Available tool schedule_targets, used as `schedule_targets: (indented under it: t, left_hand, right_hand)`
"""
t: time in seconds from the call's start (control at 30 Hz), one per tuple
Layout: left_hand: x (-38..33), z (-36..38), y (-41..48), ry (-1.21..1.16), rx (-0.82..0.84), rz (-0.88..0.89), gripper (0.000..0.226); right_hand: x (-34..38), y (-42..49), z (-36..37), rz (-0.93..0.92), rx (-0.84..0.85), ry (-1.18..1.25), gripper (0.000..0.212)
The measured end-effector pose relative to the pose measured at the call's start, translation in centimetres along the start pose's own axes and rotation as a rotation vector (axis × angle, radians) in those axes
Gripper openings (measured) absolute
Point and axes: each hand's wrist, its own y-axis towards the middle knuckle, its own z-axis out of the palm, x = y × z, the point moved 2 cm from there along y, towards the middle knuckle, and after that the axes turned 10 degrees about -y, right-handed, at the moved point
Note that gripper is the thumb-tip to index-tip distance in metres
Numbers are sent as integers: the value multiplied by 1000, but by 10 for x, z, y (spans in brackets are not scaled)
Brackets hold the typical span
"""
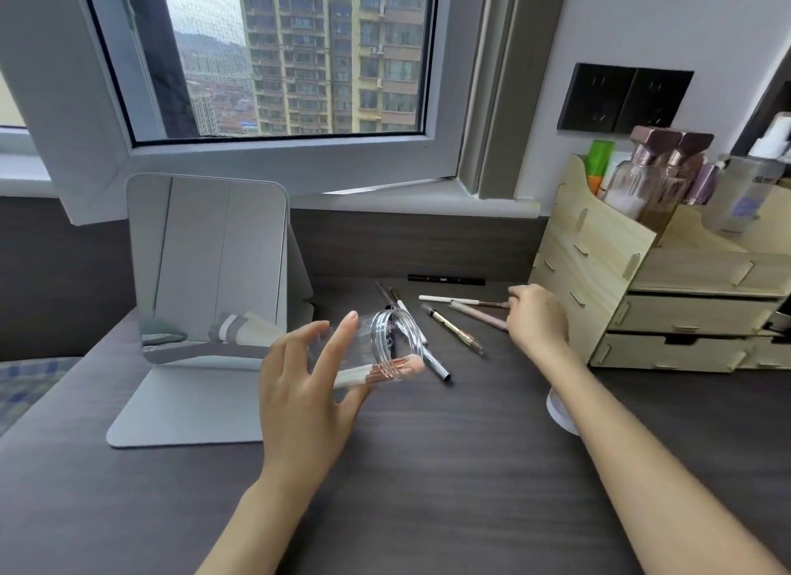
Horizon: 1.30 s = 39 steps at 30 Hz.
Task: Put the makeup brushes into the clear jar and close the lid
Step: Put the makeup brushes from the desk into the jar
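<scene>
My left hand (306,386) holds the clear jar (368,352) tipped on its side above the desk, its open mouth facing right. Several rose-gold and white makeup brushes (376,371) lie inside it. My right hand (537,317) reaches toward the far right of the desk, its fingers curled over the ends of a pinkish brush (479,314) and a white pencil (447,299). A gold-handled brush (453,328) and a silver-tipped one (436,367) lie loose on the desk between my hands. A white round lid (558,412) sits partly hidden under my right forearm.
A standing mirror (205,266) is on the left of the dark desk (428,467). A wooden drawer organizer (667,283) holding bottles fills the right side. A black pencil (445,280) lies near the back wall, under the window.
</scene>
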Motion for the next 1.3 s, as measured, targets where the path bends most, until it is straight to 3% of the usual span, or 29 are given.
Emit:
schedule_targets:
  t: [0.1, 0.2, 0.43, 0.57, 0.7, 0.9, 1.1, 1.3]
  left_hand:
    - [2, 2, -1, 7, 19, -3, 81]
    - [2, 4, -1, 14, 37, -6, 84]
    - [4, 5, -1, 16, 37, -5, 82]
    - [5, 6, -2, 11, 31, -9, 80]
    - [8, 4, -1, 3, 6, -47, 80]
    - [10, 0, 0, -23, -23, -124, 81]
    - [4, -2, 0, -43, -22, -66, 79]
    - [0, -4, -1, -63, -6, -18, 74]
  right_hand:
    - [-6, 28, 23, -92, 148, -299, 24]
    - [-6, 43, 35, -193, 170, -480, 32]
    - [-11, 53, 46, -332, 89, -591, 27]
    - [-12, 50, 39, -248, 42, -388, 29]
    - [-12, 28, 0, -40, -131, 258, 16]
    - [-17, -57, -88, -181, -253, 1024, 25]
    - [17, -122, -109, -324, -292, 1022, 15]
    - [64, -131, -71, -519, -296, 652, 7]
